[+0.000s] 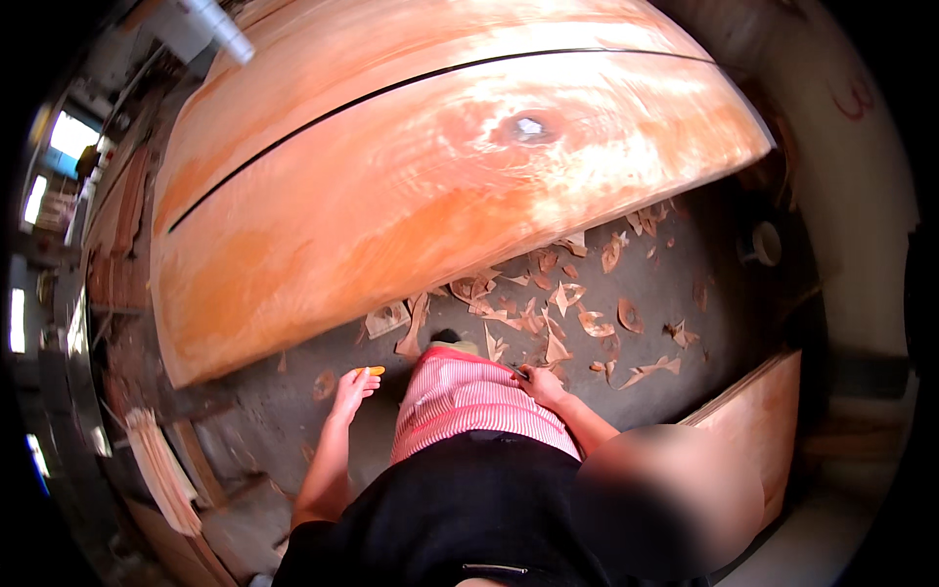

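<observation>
My left hand is out to the left of my body, just short of the near edge of a large wood veneer sheet. Its fingers are closed on a small yellow object, too small to tell its kind. In front of my striped red-and-white apron, on its right side, is my right hand with bent fingers. Something thin and dark shows at its fingertips. The veneer surface has a long black line across it and a knot with a pale spot.
Torn veneer scraps litter the grey floor below the sheet's near edge. At the right stands a wood panel stack. Veneer strips lie at the lower left. A pale round container is near the right wall.
</observation>
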Demonstrator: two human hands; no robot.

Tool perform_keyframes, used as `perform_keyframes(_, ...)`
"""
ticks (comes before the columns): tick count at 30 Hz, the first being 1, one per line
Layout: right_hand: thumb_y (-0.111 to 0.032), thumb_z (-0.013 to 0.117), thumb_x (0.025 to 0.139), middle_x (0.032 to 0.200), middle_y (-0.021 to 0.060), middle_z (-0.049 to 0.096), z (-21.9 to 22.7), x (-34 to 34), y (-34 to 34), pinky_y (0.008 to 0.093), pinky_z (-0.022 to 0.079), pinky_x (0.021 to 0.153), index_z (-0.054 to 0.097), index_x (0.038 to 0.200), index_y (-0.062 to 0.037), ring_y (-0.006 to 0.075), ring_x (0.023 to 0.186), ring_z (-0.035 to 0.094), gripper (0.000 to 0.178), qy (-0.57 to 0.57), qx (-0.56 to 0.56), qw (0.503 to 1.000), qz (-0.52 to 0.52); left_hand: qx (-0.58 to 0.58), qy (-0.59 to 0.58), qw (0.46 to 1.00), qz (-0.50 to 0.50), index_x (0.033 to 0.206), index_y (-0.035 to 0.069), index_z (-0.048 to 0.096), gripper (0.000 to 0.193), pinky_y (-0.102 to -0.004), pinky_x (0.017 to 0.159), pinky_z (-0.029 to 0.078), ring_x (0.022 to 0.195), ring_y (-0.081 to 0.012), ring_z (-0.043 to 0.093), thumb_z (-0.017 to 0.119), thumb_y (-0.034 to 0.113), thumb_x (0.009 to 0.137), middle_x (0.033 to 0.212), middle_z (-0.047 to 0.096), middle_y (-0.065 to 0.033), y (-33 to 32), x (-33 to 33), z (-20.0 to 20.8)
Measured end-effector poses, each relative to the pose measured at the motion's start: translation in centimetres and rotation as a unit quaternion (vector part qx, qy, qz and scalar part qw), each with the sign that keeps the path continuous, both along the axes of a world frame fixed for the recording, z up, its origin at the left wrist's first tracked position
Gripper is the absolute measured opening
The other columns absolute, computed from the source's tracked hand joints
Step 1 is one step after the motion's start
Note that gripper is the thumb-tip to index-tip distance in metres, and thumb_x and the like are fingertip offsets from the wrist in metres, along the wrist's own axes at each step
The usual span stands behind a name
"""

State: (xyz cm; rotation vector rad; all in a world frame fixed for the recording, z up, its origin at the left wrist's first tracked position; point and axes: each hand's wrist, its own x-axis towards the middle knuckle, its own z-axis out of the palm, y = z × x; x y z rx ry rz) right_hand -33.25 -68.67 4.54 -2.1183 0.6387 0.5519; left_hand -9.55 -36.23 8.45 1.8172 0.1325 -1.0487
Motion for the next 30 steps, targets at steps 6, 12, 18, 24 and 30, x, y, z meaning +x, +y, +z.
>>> perform_keyframes(6, -0.038, 0.046, 0.084, 0.076, 0.0158, 0.061, 1.4, 1.8, 3.7, 0.0399, 0.046, 0.064, 0.057, 0.098, -0.0089, 0.0318, 0.072, 0.059, 0.034, 0.018, -0.063, 0.992, 0.103, -0.015, 0.017, 0.997, 0.07, 0.099, 0.004, 0.056, 0.028, -0.0214, 0.064, 0.045, 0.072, -0.0085, 0.057, 0.043, 0.027, 0.09, 0.085, 0.061, -0.0036, 7.3, -3.5, -1.6)
perform_keyframes(12, -0.036, 0.045, 0.085, 0.074, 0.0144, 0.062, 1.6, 4.6, 9.8, 0.039, 0.046, 0.064, 0.059, 0.096, -0.0102, 0.0313, 0.072, 0.06, 0.032, 0.006, -0.064, 0.988, 0.139, -0.059, -0.046, 0.994, 0.078, 0.097, 0.001, 0.057, 0.025, -0.0239, 0.064, 0.046, 0.068, -0.0097, 0.055, 0.048, 0.022, 0.088, 0.082, 0.061, -0.0044, 14.0, -3.8, -3.2)
perform_keyframes(18, -0.036, 0.047, 0.083, 0.083, 0.021, 0.06, 0.6, 10.2, 20.9, 0.0419, 0.045, 0.069, 0.058, 0.098, -0.0092, 0.0364, 0.079, 0.058, 0.033, 0.023, -0.071, 0.97, 0.23, -0.031, -0.144, 0.987, 0.063, 0.093, -0.002, 0.058, 0.025, -0.0249, 0.062, 0.046, 0.066, -0.0108, 0.057, 0.051, 0.021, 0.085, 0.075, 0.062, -0.0058, 25.3, -5.7, -4.5)
perform_keyframes(24, -0.036, 0.049, 0.08, 0.09, 0.0191, 0.06, 0.0, 18.1, 36.0, 0.0432, 0.045, 0.073, 0.055, 0.104, -0.011, 0.0354, 0.084, 0.057, 0.035, 0.043, -0.042, 0.932, 0.357, 0.024, -0.129, 0.982, 0.134, 0.094, -0.001, 0.06, 0.027, -0.0259, 0.063, 0.045, 0.068, -0.0138, 0.058, 0.05, 0.022, 0.085, 0.076, 0.063, -0.0081, 39.6, -7.0, -5.7)
perform_keyframes(30, -0.032, 0.048, 0.081, 0.096, 0.0153, 0.059, 2.1, 26.5, 49.6, 0.0408, 0.045, 0.073, 0.055, 0.107, -0.0153, 0.032, 0.085, 0.058, 0.032, 0.049, -0.063, 0.88, 0.468, -0.044, -0.093, 0.942, 0.32, 0.096, 0.002, 0.062, 0.027, -0.0239, 0.066, 0.044, 0.071, -0.0089, 0.055, 0.049, 0.024, 0.086, 0.076, 0.061, -0.0028, 50.3, -7.1, -5.1)
